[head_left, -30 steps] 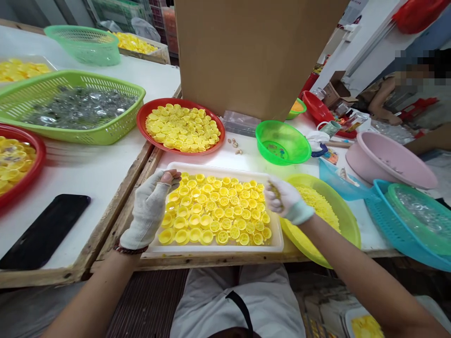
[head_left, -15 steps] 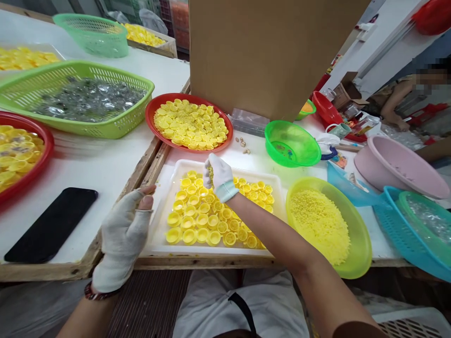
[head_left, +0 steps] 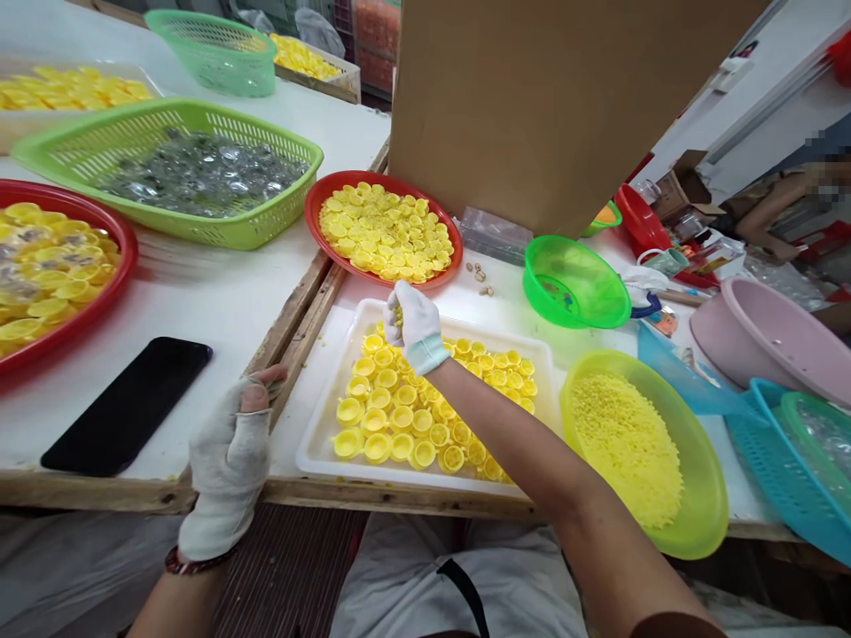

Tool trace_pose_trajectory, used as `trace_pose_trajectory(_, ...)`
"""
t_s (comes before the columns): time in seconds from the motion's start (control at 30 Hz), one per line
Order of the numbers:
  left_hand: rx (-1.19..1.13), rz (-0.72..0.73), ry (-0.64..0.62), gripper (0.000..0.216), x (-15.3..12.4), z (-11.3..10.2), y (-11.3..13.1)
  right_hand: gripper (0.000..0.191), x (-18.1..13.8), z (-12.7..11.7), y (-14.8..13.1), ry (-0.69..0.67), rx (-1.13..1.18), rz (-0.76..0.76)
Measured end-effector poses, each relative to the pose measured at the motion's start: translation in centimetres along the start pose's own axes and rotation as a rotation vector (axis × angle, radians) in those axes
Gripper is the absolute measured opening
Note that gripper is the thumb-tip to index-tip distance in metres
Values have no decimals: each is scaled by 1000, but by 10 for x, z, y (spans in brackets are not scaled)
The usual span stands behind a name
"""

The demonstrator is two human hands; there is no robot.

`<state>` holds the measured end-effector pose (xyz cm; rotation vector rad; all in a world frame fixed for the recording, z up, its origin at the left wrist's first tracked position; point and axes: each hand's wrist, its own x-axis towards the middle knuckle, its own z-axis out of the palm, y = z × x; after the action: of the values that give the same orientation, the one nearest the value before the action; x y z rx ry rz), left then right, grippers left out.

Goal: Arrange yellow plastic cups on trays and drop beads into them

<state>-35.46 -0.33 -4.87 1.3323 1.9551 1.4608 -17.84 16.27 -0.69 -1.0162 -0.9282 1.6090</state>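
Observation:
A white tray [head_left: 323,443] in front of me holds rows of yellow caps [head_left: 412,416], open side up. My right hand [head_left: 412,326], in a white glove, hovers over the tray's far left corner with its fingers closed round small yellow pieces. My left hand [head_left: 230,461], in a white fingerless glove, is off the tray at the wooden table edge, fingers loosely curled with nothing visible in them. A yellow-green bowl [head_left: 705,523] of small yellow pieces sits right of the tray.
A red plate [head_left: 316,199] of yellow discs lies beyond the tray, a green bowl [head_left: 575,283] to its right, a cardboard box [head_left: 558,106] behind. On the left table are a black phone [head_left: 129,403], a green basket [head_left: 166,226] of clear pieces and a red plate [head_left: 120,266]. Another person's arm [head_left: 771,208] is far right.
My right hand went from the yellow-green bowl across to the tray's far left corner. My left hand drew back from the tray to the table edge. The view shifted slightly.

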Motion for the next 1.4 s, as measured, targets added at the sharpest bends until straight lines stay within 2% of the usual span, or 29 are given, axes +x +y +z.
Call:
trace_pose_trajectory(0.2,2,18,-1,44,-1,0,-4,29,19,21,11,-15,30,-83)
trace_pose_trajectory(0.37,40,10,-5,49,-1,-1,-1,30,26,23,16,-34,32,-106)
trace_pose_trajectory(0.67,49,18,-19,53,-1,-1,-2,38,1,9,14,-15,-12,-70)
trace_pose_trajectory(1.0,31,23,-11,50,-1,0,-3,38,-11,27,34,-74,31,-78)
trace_pose_trajectory(1.17,29,7,-14,45,-1,-1,-2,37,-15,29,30,-85,4,-80)
trace_pose_trajectory(1.4,13,36,-13,48,-2,1,-7,39,-27,7,18,-116,-88,-110)
